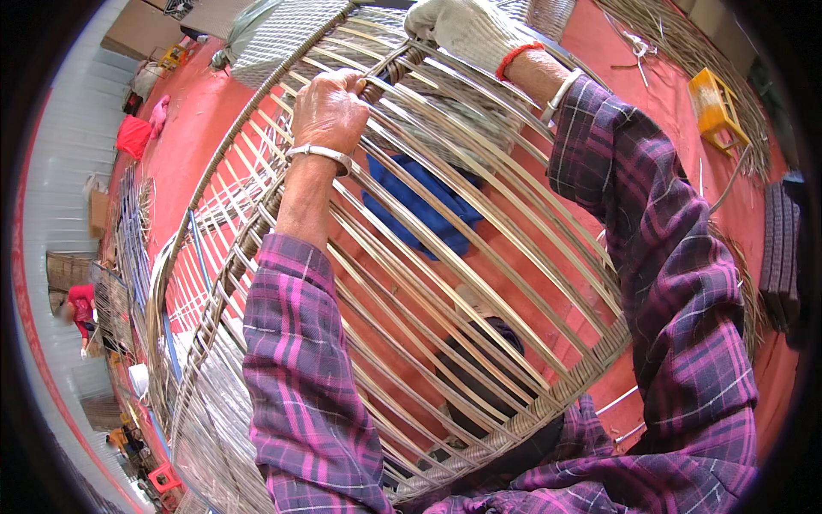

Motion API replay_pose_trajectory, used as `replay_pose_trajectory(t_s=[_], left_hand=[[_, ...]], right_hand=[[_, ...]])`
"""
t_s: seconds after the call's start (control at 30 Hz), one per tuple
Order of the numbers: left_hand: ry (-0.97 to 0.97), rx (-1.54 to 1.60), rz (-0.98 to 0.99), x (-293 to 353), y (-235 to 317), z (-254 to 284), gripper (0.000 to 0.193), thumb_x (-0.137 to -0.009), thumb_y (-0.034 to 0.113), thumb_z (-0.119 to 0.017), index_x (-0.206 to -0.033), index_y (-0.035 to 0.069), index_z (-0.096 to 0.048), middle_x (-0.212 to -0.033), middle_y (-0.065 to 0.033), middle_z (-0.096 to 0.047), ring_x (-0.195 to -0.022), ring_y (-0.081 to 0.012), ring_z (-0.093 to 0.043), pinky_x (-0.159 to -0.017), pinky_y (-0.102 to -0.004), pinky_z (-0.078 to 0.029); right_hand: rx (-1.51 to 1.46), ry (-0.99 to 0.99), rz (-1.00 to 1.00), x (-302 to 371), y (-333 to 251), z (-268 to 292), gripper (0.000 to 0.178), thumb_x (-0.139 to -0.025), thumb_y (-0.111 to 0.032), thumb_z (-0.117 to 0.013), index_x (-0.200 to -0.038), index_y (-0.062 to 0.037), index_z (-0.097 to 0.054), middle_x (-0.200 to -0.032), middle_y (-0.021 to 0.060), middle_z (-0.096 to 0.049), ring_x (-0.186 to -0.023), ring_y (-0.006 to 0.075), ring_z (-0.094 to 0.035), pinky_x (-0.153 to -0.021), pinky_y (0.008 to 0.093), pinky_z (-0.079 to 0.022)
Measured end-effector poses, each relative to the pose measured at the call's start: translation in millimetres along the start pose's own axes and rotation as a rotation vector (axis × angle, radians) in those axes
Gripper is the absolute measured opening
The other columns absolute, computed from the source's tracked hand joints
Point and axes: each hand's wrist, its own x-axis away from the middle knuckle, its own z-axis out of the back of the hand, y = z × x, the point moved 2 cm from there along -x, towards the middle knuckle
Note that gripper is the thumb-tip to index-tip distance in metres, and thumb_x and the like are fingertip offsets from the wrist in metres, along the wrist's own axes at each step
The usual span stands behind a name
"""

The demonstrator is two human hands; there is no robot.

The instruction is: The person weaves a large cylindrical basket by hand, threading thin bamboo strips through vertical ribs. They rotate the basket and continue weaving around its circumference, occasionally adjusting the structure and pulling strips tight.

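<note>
A large wicker frame (479,321) with long pale and brown slats lies tilted in front of me, its near edge bound with woven strands. My bare left hand (330,111), with a light bangle at the wrist, is closed round a dark woven crossbar (392,72) of the frame. My right hand (469,32) wears a white knit glove with a red cuff. Its fingers are bent over the far end of the same crossbar. Whether a loose strand is pinched under either hand is hidden.
Blue cloth (419,201) lies beneath the slats on the red floor (193,111). A yellow stool (716,110) stands at right by bundled strands (685,64). A red bag (134,135) sits at far left. Another person (81,308) in red is in the distance.
</note>
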Motion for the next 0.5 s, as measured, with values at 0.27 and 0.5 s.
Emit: replay_pose_trajectory(t_s=[0.27, 0.5], left_hand=[[-0.134, 0.202, -0.048, 4, -11, 7, 0.030, -0.097, 0.021, -0.060, -0.122, 0.008, -0.069, -0.111, -0.0119, -0.073, -0.104, -0.0183, -0.067, -0.092, -0.0302, -0.050], [-0.115, 0.162, -0.202, -29, 15, -13, 0.033, -0.097, 0.034, -0.055, -0.118, 0.013, -0.069, -0.100, -0.0184, -0.071, -0.097, -0.0366, -0.067, -0.083, -0.0420, -0.052]], right_hand=[[0.045, 0.040, -0.008, 22, 37, 39, 0.020, -0.085, -0.011, -0.058, -0.097, -0.0090, -0.074, -0.087, 0.0170, -0.071, -0.082, 0.0340, -0.068, -0.080, 0.0415, -0.053], [0.124, -0.117, -0.021, 16, 85, 38, 0.022, -0.088, -0.019, -0.057, -0.099, -0.0072, -0.073, -0.090, 0.0172, -0.070, -0.087, 0.0330, -0.068, -0.080, 0.0414, -0.053]])
